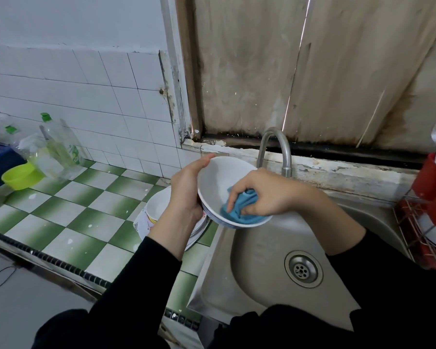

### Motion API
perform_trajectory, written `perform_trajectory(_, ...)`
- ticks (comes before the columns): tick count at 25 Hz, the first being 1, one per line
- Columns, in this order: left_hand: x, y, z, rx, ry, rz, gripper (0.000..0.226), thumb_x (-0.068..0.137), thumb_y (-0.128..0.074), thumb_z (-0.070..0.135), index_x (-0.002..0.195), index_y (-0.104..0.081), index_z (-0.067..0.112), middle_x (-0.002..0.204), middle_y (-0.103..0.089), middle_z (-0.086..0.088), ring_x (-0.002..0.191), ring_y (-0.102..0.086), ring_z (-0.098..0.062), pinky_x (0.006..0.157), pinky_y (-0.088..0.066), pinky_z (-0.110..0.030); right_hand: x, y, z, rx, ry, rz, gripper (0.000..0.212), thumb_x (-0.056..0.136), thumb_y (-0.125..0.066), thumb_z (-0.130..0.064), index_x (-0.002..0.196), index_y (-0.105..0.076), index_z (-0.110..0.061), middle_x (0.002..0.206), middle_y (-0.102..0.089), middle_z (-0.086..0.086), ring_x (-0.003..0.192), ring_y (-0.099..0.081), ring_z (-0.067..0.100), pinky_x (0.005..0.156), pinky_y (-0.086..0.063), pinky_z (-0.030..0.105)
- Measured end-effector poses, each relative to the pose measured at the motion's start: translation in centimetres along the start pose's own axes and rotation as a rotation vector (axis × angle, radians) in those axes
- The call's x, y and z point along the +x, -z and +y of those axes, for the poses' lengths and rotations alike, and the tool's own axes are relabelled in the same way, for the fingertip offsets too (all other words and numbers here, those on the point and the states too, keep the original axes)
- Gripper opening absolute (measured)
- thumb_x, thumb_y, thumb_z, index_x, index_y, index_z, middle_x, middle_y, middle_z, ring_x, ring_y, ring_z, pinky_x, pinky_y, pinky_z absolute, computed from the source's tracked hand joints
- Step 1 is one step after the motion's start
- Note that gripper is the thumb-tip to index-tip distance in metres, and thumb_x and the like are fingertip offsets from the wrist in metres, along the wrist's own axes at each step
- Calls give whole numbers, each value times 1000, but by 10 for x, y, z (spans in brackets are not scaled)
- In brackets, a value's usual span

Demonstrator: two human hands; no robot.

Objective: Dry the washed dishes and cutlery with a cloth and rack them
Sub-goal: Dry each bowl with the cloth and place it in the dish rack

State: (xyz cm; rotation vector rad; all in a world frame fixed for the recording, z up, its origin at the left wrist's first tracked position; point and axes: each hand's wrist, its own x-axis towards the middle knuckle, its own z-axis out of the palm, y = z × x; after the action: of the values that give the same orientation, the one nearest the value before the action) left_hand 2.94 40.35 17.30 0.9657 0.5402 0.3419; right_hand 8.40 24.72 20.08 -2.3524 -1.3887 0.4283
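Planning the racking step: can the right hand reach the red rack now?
Probably yes: the red rack stands right of the sink with nothing between, though the right hand grips the blue cloth in the bowl.

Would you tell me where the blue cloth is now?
Head view, centre: the cloth sits inside the white bowl, in the right hand, below the tap.

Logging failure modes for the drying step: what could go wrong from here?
1. Only the left hand grips the tilted bowl over the sink; the right hand pushing the cloth could knock it loose.
2. The faucet stands close behind the bowl; a swing might chip it.
3. Stacked dishes sit just under the left hand, easy to bump.
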Motion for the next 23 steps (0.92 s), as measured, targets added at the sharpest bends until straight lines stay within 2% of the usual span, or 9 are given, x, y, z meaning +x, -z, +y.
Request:
perform_trajectory(2,-3,-1,-8,-8,20,-6,16,88,-59,12,94,-74,14,90,-71,-7,76,-65,-24,66,-55,-31,5,-1,5,-126,-125,136,32,81,-65,-6,99,-74,-31,96,-69,-6,92,-60,15,82,-49,28)
perform_trajectory(5,-6,-7,-14,-31,38,1,15,88,-61,13,94,-75,15,99,-72,-12,81,-68,-27,69,-59,-34,14,-23,2,193,-124,338,28,82,-73,-11,103,-74,-30,99,-71,-3,92,-63,12,86,-46,21)
perform_trajectory(8,-2,-3,-7,-18,23,14,17,86,-62,13,97,-75,13,104,-69,-15,86,-66,-30,74,-58,-38,7,-27,-4,522,19,131,31,78,-77,-5,99,-74,-28,96,-73,-6,88,-64,2,87,-48,17)
perform_trajectory(11,-4,0,-7,-14,40,11,16,88,-60,12,99,-73,12,96,-69,-10,79,-64,-25,67,-56,-33,0,-4,6,205,-10,-43,30,79,-77,-10,100,-75,-31,93,-72,-10,84,-62,3,84,-49,21)
perform_trajectory(12,-4,1,-9,-17,45,18,17,88,-60,13,100,-72,12,96,-69,-10,78,-64,-24,64,-55,-31,0,1,10,74,-77,-11,29,80,-76,-12,101,-75,-33,97,-72,-7,88,-62,9,86,-50,26)
perform_trajectory(14,-3,1,-13,-43,64,28,18,87,-62,13,101,-73,13,99,-71,-10,80,-66,-25,65,-56,-31,5,-1,12,53,-245,245,27,83,-73,-14,101,-74,-34,104,-69,-5,96,-61,14,88,-49,26)
perform_trajectory(17,-3,-4,-20,-50,91,38,12,85,-66,13,94,-74,11,92,-73,-10,76,-68,-24,67,-57,-31,19,-24,-4,517,-284,733,30,82,-71,-2,89,-69,-32,96,-67,-10,92,-62,9,81,-47,12)
perform_trajectory(20,-6,-8,-25,-57,79,56,12,86,-67,11,94,-72,3,89,-73,-14,74,-70,-25,68,-58,-34,29,-43,-19,981,-368,741,29,83,-68,6,88,-63,-22,91,-63,0,79,-65,14,67,-57,22)
perform_trajectory(23,-4,-6,-25,-37,28,46,15,88,-64,9,101,-73,7,93,-74,-14,81,-72,-25,75,-60,-34,32,-48,-22,1168,-457,806,26,84,-67,7,91,-62,-18,92,-62,8,78,-67,20,64,-60,30)
